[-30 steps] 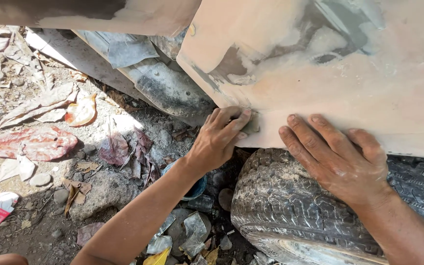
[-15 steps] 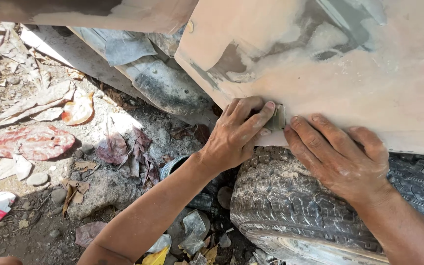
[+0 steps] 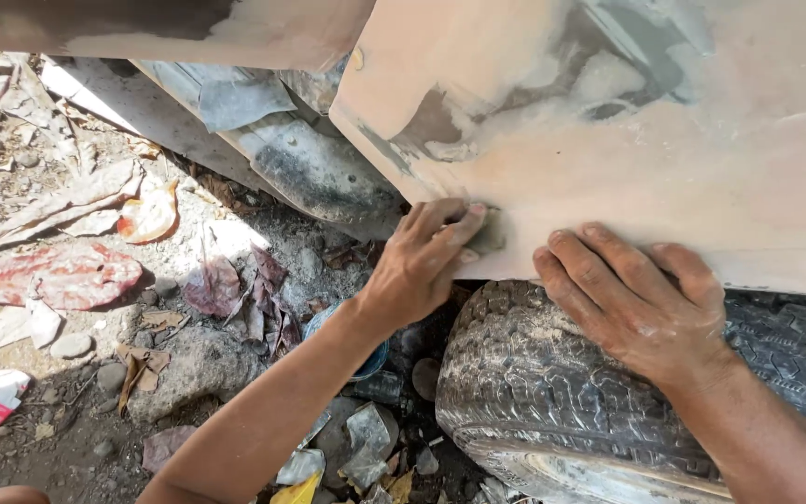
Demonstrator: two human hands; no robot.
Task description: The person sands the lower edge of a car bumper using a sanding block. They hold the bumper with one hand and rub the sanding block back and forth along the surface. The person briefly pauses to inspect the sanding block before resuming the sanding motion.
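My left hand [image 3: 422, 261] presses a small grey piece of sandpaper [image 3: 489, 235] against the lower edge of a pale, filler-coated vehicle body panel [image 3: 646, 177], just above the wheel. My right hand [image 3: 636, 299] lies flat, fingers spread, on the same panel's lower edge to the right of the sandpaper and holds nothing. A dusty black tyre [image 3: 534, 392] sits directly beneath both hands.
Dry leaves [image 3: 58, 275], stones and scraps of paper cover the dirt ground at left. A grey mud flap [image 3: 328, 177] hangs behind the panel. A blue round container [image 3: 375, 359] and crumpled plastic [image 3: 356, 448] lie beside the tyre.
My left hand slid the sandpaper right along the panel edge toward my right hand, then back left. My right hand stayed in place.
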